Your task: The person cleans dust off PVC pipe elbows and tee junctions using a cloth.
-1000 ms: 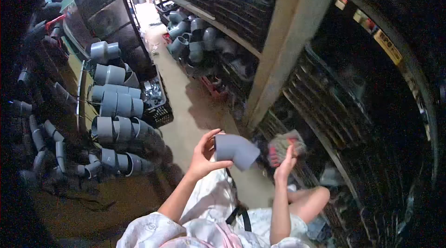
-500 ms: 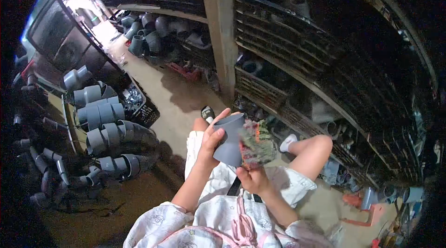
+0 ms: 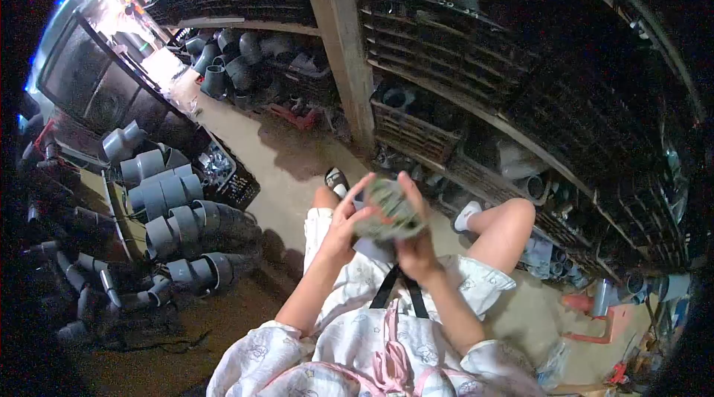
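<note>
A grey plastic pipe fitting (image 3: pixel 377 250) is held in front of my lap, mostly hidden behind a rag. My left hand (image 3: pixel 342 230) grips the fitting from its left side, thumb and fingers around it. With my right hand (image 3: pixel 418 248) I press the greenish-grey rag with red patches (image 3: pixel 390 211) over the fitting's upper side. The rag is somewhat blurred by motion, and the ends of some fingers are covered by it.
Rows of grey pipe fittings (image 3: pixel 167 196) lie stacked at my left, beside a black crate (image 3: pixel 236 187) of small parts. Dark slatted shelves (image 3: pixel 454 47) run along the right behind a post (image 3: pixel 338 47). A red-orange frame (image 3: pixel 610 326) lies on the floor at right.
The rag has moved left from the fitting's right side and now covers most of it. My right hand has come up higher with it. The view has shifted slightly.
</note>
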Action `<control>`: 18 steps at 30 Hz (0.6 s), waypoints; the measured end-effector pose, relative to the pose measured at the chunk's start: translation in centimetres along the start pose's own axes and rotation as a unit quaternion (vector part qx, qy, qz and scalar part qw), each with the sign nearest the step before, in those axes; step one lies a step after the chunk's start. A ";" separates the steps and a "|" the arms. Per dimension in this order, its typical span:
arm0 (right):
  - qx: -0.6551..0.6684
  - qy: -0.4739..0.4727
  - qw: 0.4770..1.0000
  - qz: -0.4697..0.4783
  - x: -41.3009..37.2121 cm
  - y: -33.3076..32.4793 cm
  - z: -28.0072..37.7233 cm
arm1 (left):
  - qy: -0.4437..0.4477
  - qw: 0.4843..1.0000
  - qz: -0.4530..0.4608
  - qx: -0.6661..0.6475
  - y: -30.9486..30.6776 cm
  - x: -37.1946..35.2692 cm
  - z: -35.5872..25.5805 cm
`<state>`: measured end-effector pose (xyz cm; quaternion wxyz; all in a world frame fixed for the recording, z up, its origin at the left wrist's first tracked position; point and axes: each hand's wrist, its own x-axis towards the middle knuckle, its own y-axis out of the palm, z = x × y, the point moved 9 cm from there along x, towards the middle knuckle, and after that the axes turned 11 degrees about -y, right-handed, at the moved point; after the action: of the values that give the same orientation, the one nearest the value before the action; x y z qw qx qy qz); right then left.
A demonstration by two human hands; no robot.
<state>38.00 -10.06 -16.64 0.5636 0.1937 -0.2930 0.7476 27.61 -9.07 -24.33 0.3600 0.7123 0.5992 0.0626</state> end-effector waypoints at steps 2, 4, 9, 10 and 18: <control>0.205 0.117 0.968 -0.090 -0.6 0.1 -2.4 | 0.006 0.993 0.065 -0.100 0.6 -0.4 -0.3; 0.207 0.219 0.950 -0.083 -4.1 1.5 -4.9 | 0.001 0.976 0.081 -0.200 0.8 -0.5 -0.7; 0.154 0.201 0.964 -0.080 -6.4 3.0 -2.6 | 0.028 0.986 0.046 -0.157 -1.6 0.2 -0.4; 0.239 0.247 0.933 -0.107 -6.7 3.2 -4.0 | 0.038 0.993 0.065 -0.088 -0.4 -0.5 -0.6; 0.413 0.299 0.844 -0.169 -6.8 3.4 -7.6 | -0.004 0.981 -0.068 0.183 -0.2 -1.4 -2.2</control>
<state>37.02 -10.68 -27.36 0.6094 0.2222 0.2620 0.7146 25.91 -9.32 -22.40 0.2291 0.7238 0.6464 -0.0755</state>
